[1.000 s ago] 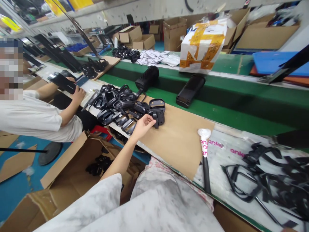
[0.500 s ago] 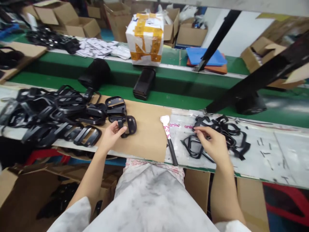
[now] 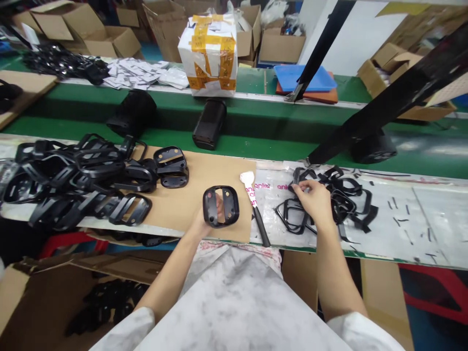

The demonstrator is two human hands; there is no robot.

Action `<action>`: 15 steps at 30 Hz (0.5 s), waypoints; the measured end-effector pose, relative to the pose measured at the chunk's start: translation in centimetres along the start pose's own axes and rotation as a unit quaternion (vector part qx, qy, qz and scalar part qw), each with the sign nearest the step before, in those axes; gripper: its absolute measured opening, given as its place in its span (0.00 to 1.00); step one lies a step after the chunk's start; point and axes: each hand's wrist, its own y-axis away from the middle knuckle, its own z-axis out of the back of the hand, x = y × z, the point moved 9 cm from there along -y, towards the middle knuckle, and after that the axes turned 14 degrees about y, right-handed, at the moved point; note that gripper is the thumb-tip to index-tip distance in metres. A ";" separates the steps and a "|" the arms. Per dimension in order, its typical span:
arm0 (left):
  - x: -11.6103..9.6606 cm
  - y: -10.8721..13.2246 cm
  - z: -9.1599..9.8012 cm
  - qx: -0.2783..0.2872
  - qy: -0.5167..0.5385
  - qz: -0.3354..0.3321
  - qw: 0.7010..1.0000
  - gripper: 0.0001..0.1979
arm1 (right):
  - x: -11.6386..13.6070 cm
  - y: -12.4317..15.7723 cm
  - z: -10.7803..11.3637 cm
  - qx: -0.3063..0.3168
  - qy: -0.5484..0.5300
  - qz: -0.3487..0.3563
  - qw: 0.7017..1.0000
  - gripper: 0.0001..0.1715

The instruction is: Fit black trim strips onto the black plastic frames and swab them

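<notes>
In the head view, the left hand (image 3: pixel 204 225) is closed around a black oval plastic frame (image 3: pixel 231 207), holding it upright just above the near edge of a brown cardboard sheet (image 3: pixel 204 173) on the tabletop (image 3: pixel 420 219). The right hand (image 3: pixel 315 202) has its fingertips pinched narrow on a tangle of thin black loops (image 3: pixel 349 200) lying on clear plastic. A white-tipped, black-handled tool (image 3: pixel 256 207) lies between the hands, and a heap of black plastic frames (image 3: pixel 80 173) sits to the left.

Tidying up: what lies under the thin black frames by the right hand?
A clear plastic sheet with pink lettering lies under the thin black frames. The right hand covers part of the pile, hiding what is beneath.
</notes>
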 end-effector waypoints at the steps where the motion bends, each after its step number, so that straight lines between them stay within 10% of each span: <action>1: 0.4 -0.1 -0.4 0.017 0.026 0.011 0.999 0.32 | -0.1 -0.1 0.1 0.010 -0.056 -0.010 0.998 0.18; 10: 2.3 -1.3 -0.8 0.014 0.081 0.046 0.995 0.31 | 5.8 5.6 -0.2 0.145 -0.520 0.006 0.842 0.21; 15: 3.8 -1.3 -1.8 0.037 0.081 0.056 0.994 0.33 | 11.2 9.8 -1.1 0.168 -0.454 0.099 0.870 0.17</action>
